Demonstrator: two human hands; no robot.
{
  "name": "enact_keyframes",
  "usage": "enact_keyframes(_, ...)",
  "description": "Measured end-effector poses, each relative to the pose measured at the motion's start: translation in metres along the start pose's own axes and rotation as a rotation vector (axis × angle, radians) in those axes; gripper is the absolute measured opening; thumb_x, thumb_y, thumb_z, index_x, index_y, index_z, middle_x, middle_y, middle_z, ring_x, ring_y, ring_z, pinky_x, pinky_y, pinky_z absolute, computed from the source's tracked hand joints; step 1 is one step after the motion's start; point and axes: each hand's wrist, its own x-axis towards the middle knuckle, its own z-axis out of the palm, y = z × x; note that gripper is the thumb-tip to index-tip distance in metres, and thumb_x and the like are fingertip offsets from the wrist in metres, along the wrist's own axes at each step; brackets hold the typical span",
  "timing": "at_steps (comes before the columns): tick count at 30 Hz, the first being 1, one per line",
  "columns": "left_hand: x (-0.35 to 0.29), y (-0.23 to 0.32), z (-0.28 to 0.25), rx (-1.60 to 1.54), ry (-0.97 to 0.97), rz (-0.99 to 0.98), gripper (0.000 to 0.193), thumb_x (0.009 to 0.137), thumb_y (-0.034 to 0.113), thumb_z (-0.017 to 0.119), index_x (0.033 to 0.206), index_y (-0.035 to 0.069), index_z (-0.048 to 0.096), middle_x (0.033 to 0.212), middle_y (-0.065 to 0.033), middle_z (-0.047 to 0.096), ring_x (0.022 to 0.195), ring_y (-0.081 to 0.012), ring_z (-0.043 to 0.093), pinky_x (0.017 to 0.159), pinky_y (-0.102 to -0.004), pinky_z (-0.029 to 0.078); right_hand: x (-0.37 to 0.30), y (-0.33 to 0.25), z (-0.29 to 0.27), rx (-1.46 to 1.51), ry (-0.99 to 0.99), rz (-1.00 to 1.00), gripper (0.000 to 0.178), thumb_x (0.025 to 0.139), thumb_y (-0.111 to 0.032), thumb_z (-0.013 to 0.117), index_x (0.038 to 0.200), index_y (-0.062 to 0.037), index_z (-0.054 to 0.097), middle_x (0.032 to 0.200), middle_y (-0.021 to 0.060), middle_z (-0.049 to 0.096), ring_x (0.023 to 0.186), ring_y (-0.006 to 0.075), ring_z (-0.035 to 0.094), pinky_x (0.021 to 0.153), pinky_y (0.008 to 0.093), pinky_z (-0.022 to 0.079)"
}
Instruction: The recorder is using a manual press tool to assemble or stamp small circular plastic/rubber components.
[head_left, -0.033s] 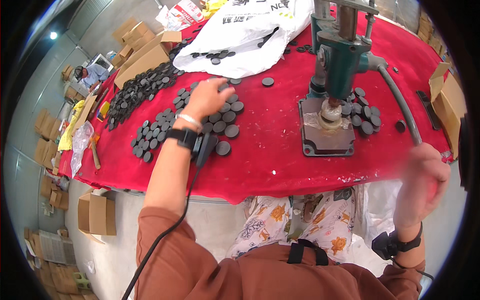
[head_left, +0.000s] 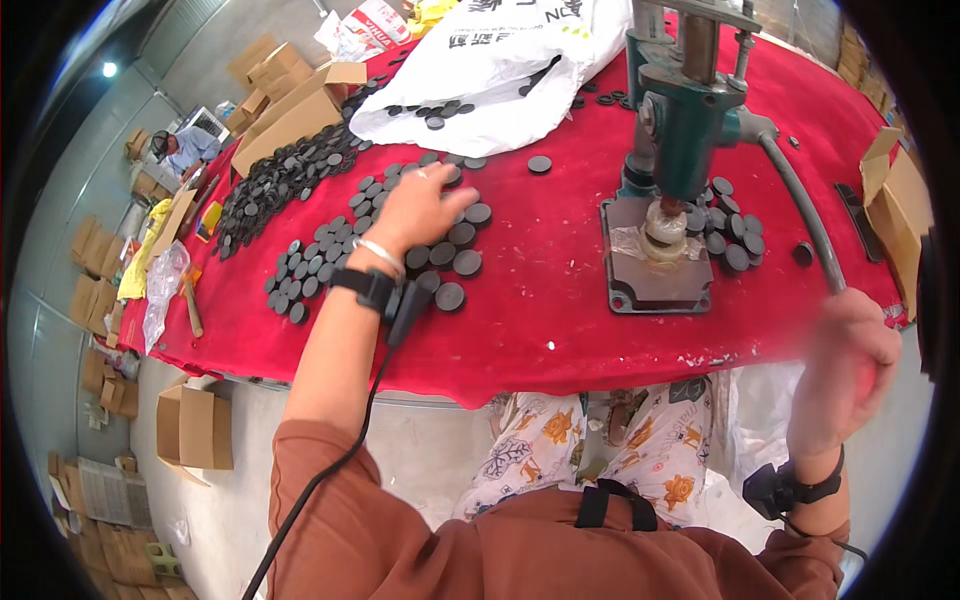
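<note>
My left hand (head_left: pixel 415 210) is stretched over a group of round black discs (head_left: pixel 467 263) on the red cloth. Its fingers and thumb are apart; I see nothing held between them, though the fingertips partly hide the discs beneath. On the right, my right hand (head_left: pixel 850 360), a little blurred, is closed around the lower end of the long grey lever (head_left: pixel 806 205). That lever belongs to a green hand press (head_left: pixel 683 120). Below the press head, a pale round fixture (head_left: pixel 663 240) wrapped in clear film sits on the metal base plate (head_left: pixel 655 285).
More discs (head_left: pixel 735 235) lie right of the press. A dense heap of black pieces (head_left: pixel 290 180) spreads at the far left, beside a white sack (head_left: pixel 500 100). A hammer (head_left: pixel 193 305) and a cardboard box (head_left: pixel 893 200) flank the table. Another person (head_left: pixel 188 150) sits far left.
The view has shifted very slightly. My left hand has edged a little over the discs, its thumb slightly farther right. My right hand stays on the lever.
</note>
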Motion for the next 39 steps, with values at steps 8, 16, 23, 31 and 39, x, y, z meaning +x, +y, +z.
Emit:
enact_keyframes(8, -0.029, 0.022, 0.030, 0.187, -0.207, -0.076, 0.067, 0.091, 0.057, 0.041, 0.145, 0.019, 0.029, 0.153, -0.0102, 0.021, 0.140, -0.0383, 0.017, 0.108, -0.0625, 0.013, 0.000, 0.001, -0.002, 0.091, 0.080, 0.020, 0.021, 0.082, -0.006, 0.043, 0.102, -0.0085, 0.040, 0.110, 0.0199, 0.050, 0.086, 0.0158, 0.049, 0.065, 0.0216, 0.044)
enact_keyframes(16, -0.030, 0.073, 0.046, 0.108, -0.169, 0.159, 0.062, 0.093, 0.054, 0.037, 0.144, 0.018, 0.032, 0.149, -0.0121, 0.028, 0.138, -0.0393, 0.020, 0.107, -0.0625, 0.015, 0.004, -0.001, 0.006, 0.047, 0.110, -0.006, 0.022, 0.080, -0.003, 0.043, 0.102, -0.0081, 0.041, 0.108, 0.0199, 0.052, 0.087, 0.0158, 0.050, 0.063, 0.0203, 0.043)
enact_keyframes(23, -0.024, 0.108, 0.055, 0.090, -0.183, 0.279, 0.061, 0.094, 0.052, 0.038, 0.144, 0.017, 0.032, 0.149, -0.0120, 0.028, 0.138, -0.0389, 0.020, 0.107, -0.0625, 0.014, 0.012, -0.004, 0.008, 0.089, 0.039, -0.071, 0.023, 0.082, -0.007, 0.047, 0.104, -0.0041, 0.042, 0.107, 0.0209, 0.054, 0.074, 0.0107, 0.045, 0.063, 0.0218, 0.039)
enact_keyframes(31, -0.027, 0.121, 0.046, 0.158, -0.010, 0.400, 0.044, 0.089, 0.035, 0.059, 0.126, 0.013, 0.055, 0.137, -0.0101, 0.045, 0.133, -0.0289, 0.035, 0.102, -0.0630, 0.023, 0.012, -0.009, 0.010, 0.145, 0.038, -0.058, 0.027, 0.078, 0.002, 0.045, 0.105, -0.0009, 0.043, 0.106, 0.0225, 0.056, 0.086, 0.0165, 0.052, 0.078, 0.0283, 0.043)
enact_keyframes(39, -0.033, 0.142, 0.037, 0.317, 0.093, 0.415, 0.024, 0.080, 0.030, 0.066, 0.095, 0.012, 0.069, 0.099, -0.0052, 0.063, 0.096, -0.0211, 0.056, 0.087, -0.0440, 0.034, 0.016, -0.012, 0.011, 0.131, 0.036, -0.113, 0.025, 0.079, 0.005, 0.049, 0.103, 0.0004, 0.046, 0.104, 0.0192, 0.058, 0.093, 0.0190, 0.055, 0.088, 0.0325, 0.043)
